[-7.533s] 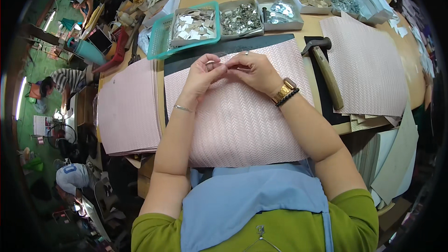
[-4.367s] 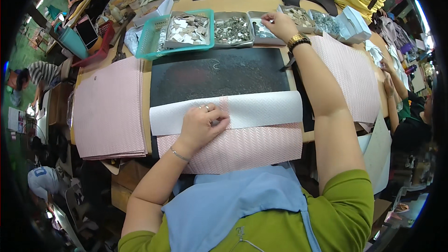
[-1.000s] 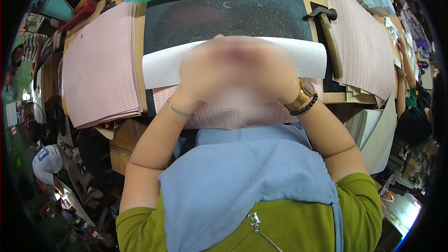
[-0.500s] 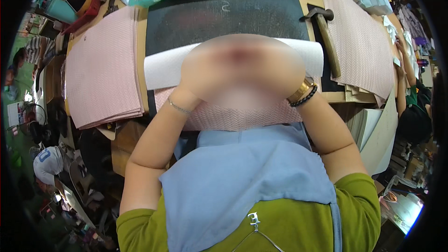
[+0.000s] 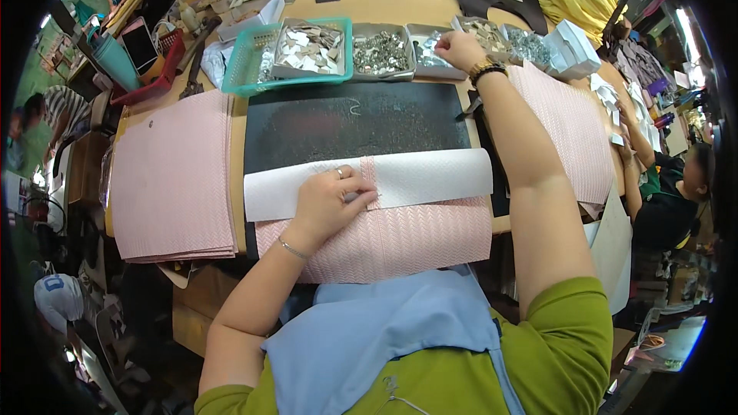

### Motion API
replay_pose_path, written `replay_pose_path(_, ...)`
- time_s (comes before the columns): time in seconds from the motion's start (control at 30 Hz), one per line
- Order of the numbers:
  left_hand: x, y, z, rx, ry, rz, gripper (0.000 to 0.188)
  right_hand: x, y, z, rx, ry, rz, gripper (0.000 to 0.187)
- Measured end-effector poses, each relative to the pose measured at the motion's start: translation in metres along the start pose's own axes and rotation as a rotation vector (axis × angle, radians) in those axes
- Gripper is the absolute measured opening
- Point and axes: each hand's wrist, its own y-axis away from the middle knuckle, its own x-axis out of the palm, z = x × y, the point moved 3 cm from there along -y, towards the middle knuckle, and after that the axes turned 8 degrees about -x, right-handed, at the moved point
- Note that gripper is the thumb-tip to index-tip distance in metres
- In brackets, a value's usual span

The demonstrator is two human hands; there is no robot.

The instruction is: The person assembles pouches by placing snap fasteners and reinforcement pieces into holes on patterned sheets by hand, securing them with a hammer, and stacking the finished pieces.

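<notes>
Head view: I see the pink panel on the black mat, folded, nothing visibly fastened on. The left hand rests on it, fingers curled; the right hand meets the parts box; either pinch, I cannot tell.

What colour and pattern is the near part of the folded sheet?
Pale pink zigzag, like herringbone, on the folded sheet; it shows best in the head view.

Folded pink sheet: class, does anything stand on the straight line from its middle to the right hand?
Only the near wall of the small box appears to stand between the right hand and the middle of the folded pink sheet; then comes the flat black mat. The hammer, partly hidden, lies right of that line.
</notes>
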Motion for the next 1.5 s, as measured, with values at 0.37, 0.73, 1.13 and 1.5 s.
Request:
replay_pose_path(0.37, -0.002, 0.0, 0.0, 0.041, 0.025, -0.032, 0.01, 0.034, -0.022, -0.021, 0.15, -0.036, 0.221, 0.024)
replay_pose_path(0.73, 0.003, 0.001, 0.011, 0.031, 0.016, -0.013, 0.012, 0.004, 0.027, 0.019, -0.032, -0.623, -0.04, 0.021)
replay_pose_path(1.13, 0.003, 0.001, 0.014, -0.06, 0.137, 0.05, 0.049, 0.032, 0.224, 0.219, -0.089, -0.79, 0.165, 0.017)
replay_pose_path(1.5, 0.004, 0.006, 0.02, -0.061, 0.193, 0.045, 0.026, 0.019, 0.23, 0.186, -0.057, -0.666, -0.026, 0.017)
